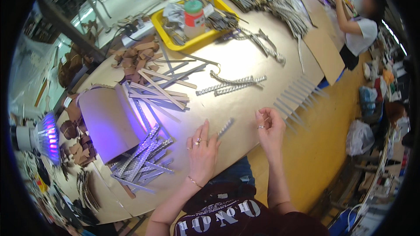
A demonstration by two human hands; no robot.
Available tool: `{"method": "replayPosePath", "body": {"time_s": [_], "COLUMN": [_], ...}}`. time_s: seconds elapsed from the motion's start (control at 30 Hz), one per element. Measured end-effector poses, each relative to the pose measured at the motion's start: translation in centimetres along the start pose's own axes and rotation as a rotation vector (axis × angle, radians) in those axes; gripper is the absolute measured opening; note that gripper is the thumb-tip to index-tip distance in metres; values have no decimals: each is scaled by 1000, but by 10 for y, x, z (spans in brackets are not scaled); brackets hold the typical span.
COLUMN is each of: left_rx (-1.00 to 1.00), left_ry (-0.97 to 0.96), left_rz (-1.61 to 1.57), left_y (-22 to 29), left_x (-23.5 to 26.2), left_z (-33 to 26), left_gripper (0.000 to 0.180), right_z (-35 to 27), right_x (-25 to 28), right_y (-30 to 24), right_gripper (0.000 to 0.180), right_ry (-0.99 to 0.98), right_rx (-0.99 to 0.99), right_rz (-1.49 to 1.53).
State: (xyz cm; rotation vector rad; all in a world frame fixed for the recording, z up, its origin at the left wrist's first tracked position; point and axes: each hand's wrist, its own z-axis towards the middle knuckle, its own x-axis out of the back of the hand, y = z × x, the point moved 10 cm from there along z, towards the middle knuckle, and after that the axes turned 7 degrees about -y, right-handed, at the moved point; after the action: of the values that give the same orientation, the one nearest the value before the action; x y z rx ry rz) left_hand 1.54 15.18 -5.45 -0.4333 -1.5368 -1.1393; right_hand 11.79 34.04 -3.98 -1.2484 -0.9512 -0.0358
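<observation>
My left hand (203, 150) lies on the brown-covered table with its fingers stretched out. Beside its thumb is a short braided grey strip (225, 126), slightly blurred. Raised to the right, my right hand (270, 127) has thumb and fingers pinched together; what they hold, if anything, is too small to make out. Farther up the table lie several silvery braided straps (236, 86). Thin grey strips (294, 100) are laid in a row along the right table edge, just past my right hand. A pile of braided and flat strips (142, 159) rests left of my left hand.
A curved brown cover (109, 122) stands at left near a purple-lit lamp (47, 139). Loose flat strips (164, 89) and brown leather pieces (136, 57) lie behind. A yellow tray (168, 46) holds a red-and-green jar (194, 19). Another person (361, 28) works at far right.
</observation>
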Motion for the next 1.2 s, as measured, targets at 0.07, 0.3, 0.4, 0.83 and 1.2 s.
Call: {"method": "replayPosePath", "body": {"time_s": [0.07,0.3,0.4,0.83,1.2], "left_rx": [-33,-6,307,36,-203], "left_ry": [-40,103,256,206,87], "left_rz": [-72,-207,-94,-176,-273], "left_y": [2,-9,-67,-8,22], "left_x": [2,100,145,89,59], "left_z": [1,-37,-61,-50,-52], "left_gripper": [24,23,27,33,26], "right_z": [12,58,62,82,74], "right_x": [-4,-45,-70,-122,-50], "right_y": [-17,-61,-73,-76,-125], "right_gripper": [16,15,16,14,11], "right_ry": [-25,-66,-177,-420,-289], "right_rx": [121,411,528,503,608], "right_rz": [-87,-326,-376,-469,569]}}
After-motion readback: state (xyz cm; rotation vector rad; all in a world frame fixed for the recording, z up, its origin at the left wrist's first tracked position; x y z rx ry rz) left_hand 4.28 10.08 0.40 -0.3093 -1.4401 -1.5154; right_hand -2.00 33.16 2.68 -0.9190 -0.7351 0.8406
